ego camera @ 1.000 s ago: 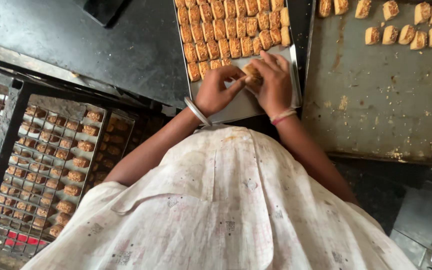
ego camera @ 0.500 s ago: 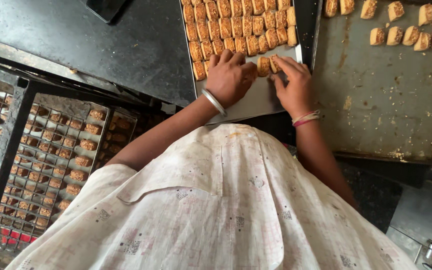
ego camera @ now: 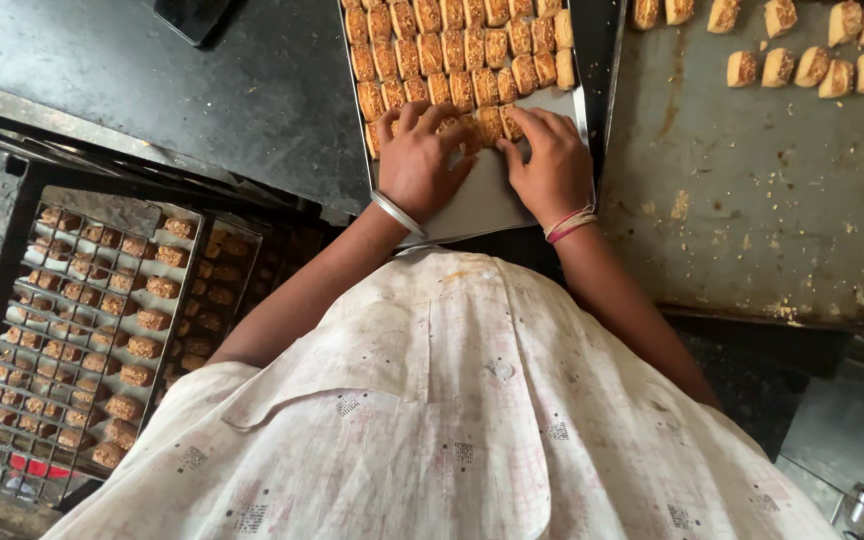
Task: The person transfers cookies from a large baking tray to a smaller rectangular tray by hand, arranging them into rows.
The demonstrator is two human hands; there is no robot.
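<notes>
Both hands, left hand [ego camera: 417, 160] and right hand [ego camera: 550, 160], press spread fingers on the biscuits [ego camera: 457, 60] in a steel tray [ego camera: 482, 205].

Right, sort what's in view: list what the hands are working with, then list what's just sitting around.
In hand:
left hand
right hand
small silver metal tray
rows of golden-brown rectangular biscuits

Lying about:
large dark worn baking sheet with a few scattered biscuits
black wire rack of filled trays
dark stone counter
</notes>
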